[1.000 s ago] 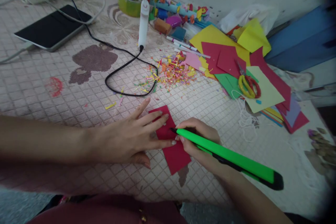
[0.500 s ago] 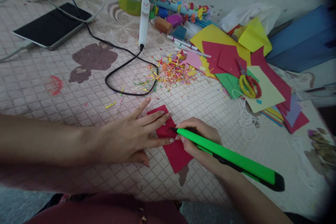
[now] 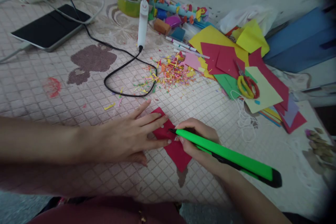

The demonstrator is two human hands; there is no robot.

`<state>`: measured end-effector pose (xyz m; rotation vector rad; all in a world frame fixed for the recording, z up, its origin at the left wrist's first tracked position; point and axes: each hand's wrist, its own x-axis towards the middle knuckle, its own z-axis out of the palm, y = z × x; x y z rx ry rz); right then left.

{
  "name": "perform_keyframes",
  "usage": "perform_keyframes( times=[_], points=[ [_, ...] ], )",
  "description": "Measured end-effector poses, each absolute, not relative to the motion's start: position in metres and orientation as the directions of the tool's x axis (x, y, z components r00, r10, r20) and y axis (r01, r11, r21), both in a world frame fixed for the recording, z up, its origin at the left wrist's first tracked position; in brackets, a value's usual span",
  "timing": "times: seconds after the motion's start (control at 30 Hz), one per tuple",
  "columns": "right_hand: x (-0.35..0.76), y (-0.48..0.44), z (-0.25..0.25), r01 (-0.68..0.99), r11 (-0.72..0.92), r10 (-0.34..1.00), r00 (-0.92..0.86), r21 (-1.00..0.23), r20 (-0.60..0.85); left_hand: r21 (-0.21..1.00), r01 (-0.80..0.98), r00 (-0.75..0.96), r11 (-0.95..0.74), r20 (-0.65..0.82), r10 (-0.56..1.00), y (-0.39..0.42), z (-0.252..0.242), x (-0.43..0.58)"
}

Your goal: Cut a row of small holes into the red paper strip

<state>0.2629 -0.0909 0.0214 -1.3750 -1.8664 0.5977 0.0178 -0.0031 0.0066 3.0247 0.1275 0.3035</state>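
A red piece of paper [image 3: 179, 156] lies on the patterned tablecloth in front of me. My left hand [image 3: 131, 134] rests flat on its left side, fingers spread, pressing it down. In my right hand [image 3: 201, 136] is a bright green pen [image 3: 225, 154] with a black clip and a black end. Its dark tip touches or hovers just over the paper, close to my left fingertips; I cannot tell which. The thumb and fingers pinch the pen near the tip, and its long body slants back over my right wrist.
Beyond the hands lie small colourful paper scraps [image 3: 174, 71] and a white glue gun [image 3: 142, 24] with a looping black cable [image 3: 126, 95]. A dark tablet [image 3: 51, 28] is at the left. Yellow-and-red scissors [image 3: 248, 86], coloured sheets [image 3: 266, 91] and white string [image 3: 245, 119] lie right.
The view has shifted slightly. My left fingers and the red paper sit a little differently against each other. The pen stays in my right hand, its tip still at the paper.
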Motion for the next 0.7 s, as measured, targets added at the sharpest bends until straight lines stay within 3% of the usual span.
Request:
perform_keyframes(
  times=[0.17,0.7],
  points=[
    [0.262,-0.092,0.019,0.596,0.297,0.953,-0.137,-0.747,0.269,0.151,0.007,0.984,-0.989,0.175,0.033,0.003,0.003,0.016],
    [0.262,-0.094,0.017,0.608,0.332,0.941,-0.161,-0.721,0.297,0.044,0.133,0.977,-0.99,0.163,0.139,-0.013,0.008,0.024]
  ],
)
